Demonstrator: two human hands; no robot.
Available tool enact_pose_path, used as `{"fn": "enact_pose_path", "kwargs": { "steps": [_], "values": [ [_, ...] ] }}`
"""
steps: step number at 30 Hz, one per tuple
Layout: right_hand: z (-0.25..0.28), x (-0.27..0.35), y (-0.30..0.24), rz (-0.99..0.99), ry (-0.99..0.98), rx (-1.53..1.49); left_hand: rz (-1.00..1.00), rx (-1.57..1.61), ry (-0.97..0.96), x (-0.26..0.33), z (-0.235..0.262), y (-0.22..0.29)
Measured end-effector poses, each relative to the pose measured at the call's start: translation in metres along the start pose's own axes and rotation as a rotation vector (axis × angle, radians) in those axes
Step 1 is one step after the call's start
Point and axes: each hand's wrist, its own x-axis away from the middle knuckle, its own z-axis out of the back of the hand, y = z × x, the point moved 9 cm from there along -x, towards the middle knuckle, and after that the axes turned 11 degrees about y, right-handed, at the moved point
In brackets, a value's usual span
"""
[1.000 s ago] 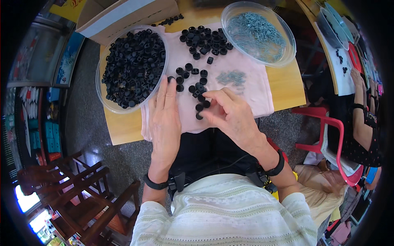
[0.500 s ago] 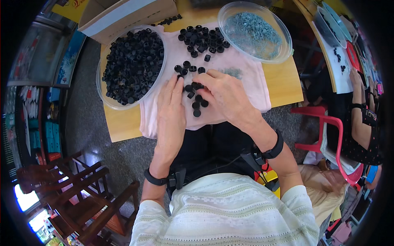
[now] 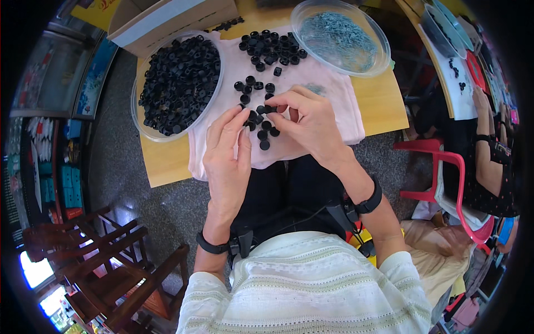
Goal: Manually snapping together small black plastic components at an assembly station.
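Observation:
My right hand (image 3: 312, 119) pinches a small round black plastic cap (image 3: 270, 109) between thumb and fingertips, over a pink cloth (image 3: 334, 103). Beside it, my left hand (image 3: 227, 153) rests near the same caps, its fingers slightly apart and thumb away from the index finger. No held piece shows in it, though its fingertips come close to some caps. Several loose caps (image 3: 265, 145) lie between my hands, and a few more (image 3: 248, 81) sit just beyond. A larger group of caps (image 3: 270, 45) is spread farther back on the cloth.
An oval clear tub (image 3: 137, 114) heaped with black parts stands at left. At back right, another clear tub (image 3: 385, 47) holds thin grey-blue metal pieces. A cardboard box (image 3: 172, 19) is behind. A red chair (image 3: 459, 172) and another person's arm (image 3: 484, 119) are at right; wooden chairs (image 3: 111, 273) lower left.
My left hand has drawn back a little, its thumb now spread from the fingers. My right fingers have closed in a pinch on a cap. The whole view has shifted slightly.

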Motion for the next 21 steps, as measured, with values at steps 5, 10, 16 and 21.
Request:
{"fn": "enact_pose_path", "kwargs": {
  "steps": [5,10,16,21],
  "values": [
    [0.012,0.008,-0.012,0.073,0.082,-0.088,0.247,0.439,-0.010,0.004,-0.015,-0.016],
    [0.007,0.007,0.002,0.100,0.069,-0.062,0.058,0.219,-0.047,-0.010,-0.028,-0.008],
    [0.017,0.012,0.007,-0.009,0.081,-0.143,-0.081,0.105,-0.056,-0.012,-0.037,-0.002],
    [0.032,0.019,0.008,-0.094,0.144,-0.255,-0.152,0.064,0.000,-0.013,-0.031,0.016]
  ]
}}
